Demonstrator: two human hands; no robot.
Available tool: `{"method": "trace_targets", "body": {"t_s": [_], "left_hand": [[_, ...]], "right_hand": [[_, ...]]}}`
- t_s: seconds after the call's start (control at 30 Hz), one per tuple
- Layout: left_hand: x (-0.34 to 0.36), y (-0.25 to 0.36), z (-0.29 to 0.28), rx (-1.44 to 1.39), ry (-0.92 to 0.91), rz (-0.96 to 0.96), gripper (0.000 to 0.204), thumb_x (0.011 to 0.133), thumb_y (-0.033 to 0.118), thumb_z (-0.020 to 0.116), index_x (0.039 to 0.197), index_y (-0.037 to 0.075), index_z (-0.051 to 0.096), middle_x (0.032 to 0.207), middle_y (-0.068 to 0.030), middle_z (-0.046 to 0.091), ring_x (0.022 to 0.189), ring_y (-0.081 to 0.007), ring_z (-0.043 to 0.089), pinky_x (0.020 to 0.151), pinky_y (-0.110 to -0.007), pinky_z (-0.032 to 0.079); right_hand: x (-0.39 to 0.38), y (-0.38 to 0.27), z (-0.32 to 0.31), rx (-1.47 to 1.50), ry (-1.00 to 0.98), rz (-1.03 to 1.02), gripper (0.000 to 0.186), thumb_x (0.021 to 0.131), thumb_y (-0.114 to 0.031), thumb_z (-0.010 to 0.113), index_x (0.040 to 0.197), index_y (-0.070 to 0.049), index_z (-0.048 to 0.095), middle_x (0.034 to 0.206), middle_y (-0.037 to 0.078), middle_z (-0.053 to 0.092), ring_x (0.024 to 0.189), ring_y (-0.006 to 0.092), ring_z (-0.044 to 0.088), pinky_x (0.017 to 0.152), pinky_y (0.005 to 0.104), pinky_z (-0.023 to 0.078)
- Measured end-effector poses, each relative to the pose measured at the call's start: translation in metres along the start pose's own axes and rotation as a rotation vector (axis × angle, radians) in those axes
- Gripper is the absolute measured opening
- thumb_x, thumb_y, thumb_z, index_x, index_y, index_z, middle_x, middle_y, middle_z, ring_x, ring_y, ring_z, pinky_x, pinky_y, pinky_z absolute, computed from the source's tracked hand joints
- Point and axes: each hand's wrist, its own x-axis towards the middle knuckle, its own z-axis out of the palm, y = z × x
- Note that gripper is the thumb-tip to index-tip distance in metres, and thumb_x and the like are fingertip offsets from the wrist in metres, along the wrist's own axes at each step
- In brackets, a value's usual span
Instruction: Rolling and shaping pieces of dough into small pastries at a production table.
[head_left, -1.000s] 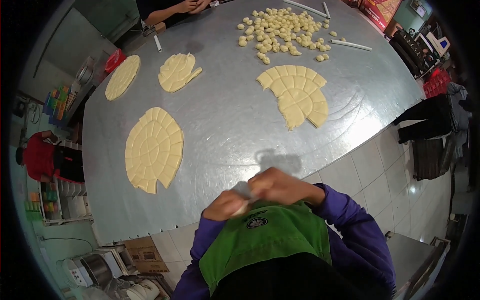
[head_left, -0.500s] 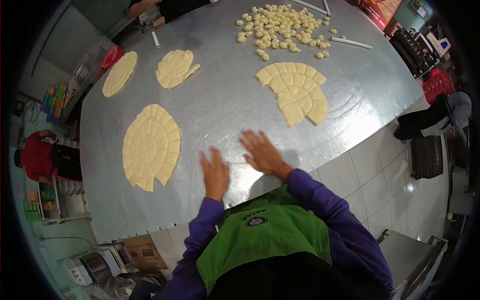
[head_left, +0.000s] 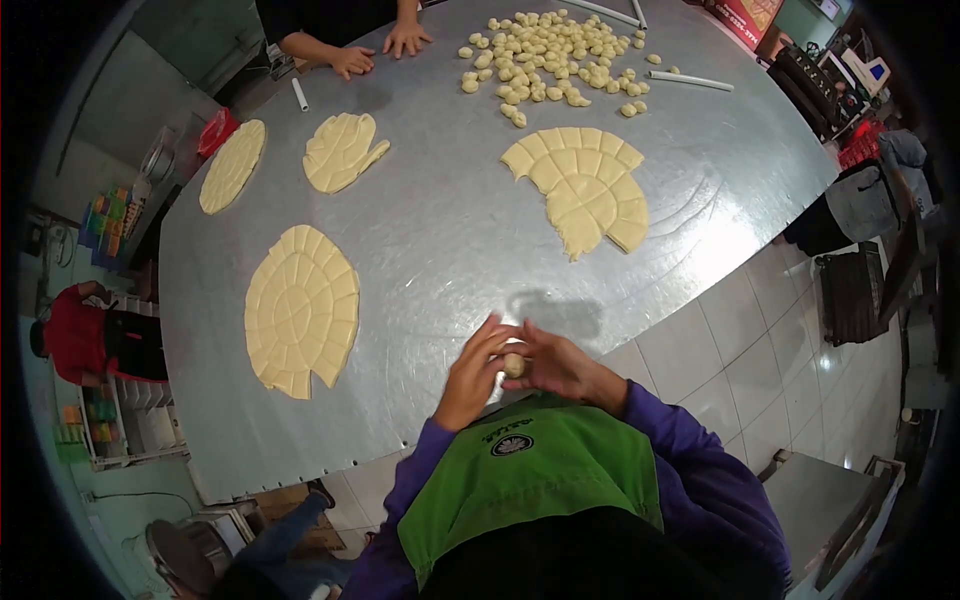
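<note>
Purple sleeves [head_left: 415, 465] came up over the near edge of the metal table [head_left: 430, 240], on either side of a green apron [head_left: 540, 465], and the two hands met just inside that edge. Between them was a small dough ball [head_left: 514, 366]. The right hand [head_left: 560, 366] had its bent fingers and thumb closed about it; the left hand [head_left: 468, 378] curved in at the ball's other side, its fingers loosely bent, though whether it gripped as well could not be told.

Toward the table's left edge lay a scored round of dough [head_left: 300, 310], a notch open in its side facing the near edge. Beyond it, nearer the far edge, were a smaller scored piece [head_left: 338, 155] with a strip jutting out and, close by the left edge, another flat round [head_left: 233, 168]. A fan-shaped scored sheet [head_left: 590, 190] lay toward the right, its outline torn and stepped. Past this, a pile of dough balls [head_left: 545, 60] spread toward the far edge, with a white rod [head_left: 690, 80] beside it. At the far edge, left of the pile, a co-worker's hands [head_left: 407, 38] rested on the metal, fingers spread, near a short white tube [head_left: 300, 95].
</note>
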Motion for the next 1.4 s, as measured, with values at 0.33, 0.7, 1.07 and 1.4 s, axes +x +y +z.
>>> {"method": "trace_targets", "body": {"t_s": [0.33,0.7,1.07,1.4], "left_hand": [[0.020,-0.004,-0.024,0.249,0.303,0.025,0.036,0.089,0.014,0.052,0.124,0.005,0.049,0.146,-0.0191,0.019,0.136,-0.0345,0.017,0.108,-0.042,0.018],[-0.062,-0.037,-0.061,0.144,0.654,-0.341,0.032,0.088,0.013,0.055,0.120,0.009,0.051,0.142,-0.0125,0.030,0.125,-0.0239,0.035,0.100,-0.032,0.030],[-0.010,-0.022,-0.053,0.142,0.457,-0.207,0.034,0.085,0.013,0.059,0.118,0.003,0.053,0.141,-0.0139,0.032,0.127,-0.0252,0.036,0.102,-0.035,0.030],[0.030,0.007,0.008,0.199,-0.203,-0.025,0.076,0.076,0.024,0.070,0.138,0.005,0.028,0.128,-0.0222,0.046,0.117,-0.0345,0.048,0.094,-0.036,0.041]], "right_hand": [[0.041,-0.281,-0.019,-0.201,0.169,-0.758,0.068,0.093,-0.046,0.042,0.131,0.008,0.027,0.111,0.023,0.057,0.096,0.0323,0.058,0.088,0.0453,0.045],[0.035,-0.329,-0.101,-1.850,1.226,-0.413,0.044,0.069,-0.027,0.074,0.095,0.003,0.055,0.092,0.020,0.064,0.076,0.0356,0.063,0.065,0.0383,0.050],[-0.081,-0.299,-0.122,-1.171,0.807,-0.995,0.024,0.085,-0.012,0.059,0.108,-0.004,0.058,0.092,0.006,0.062,0.080,0.0131,0.059,0.071,0.0268,0.048],[-0.003,-0.027,0.003,-1.268,0.101,-0.545,0.039,0.072,0.000,0.072,0.107,-0.004,0.055,0.094,0.006,0.059,0.085,0.0152,0.059,0.072,0.0291,0.049]]}}
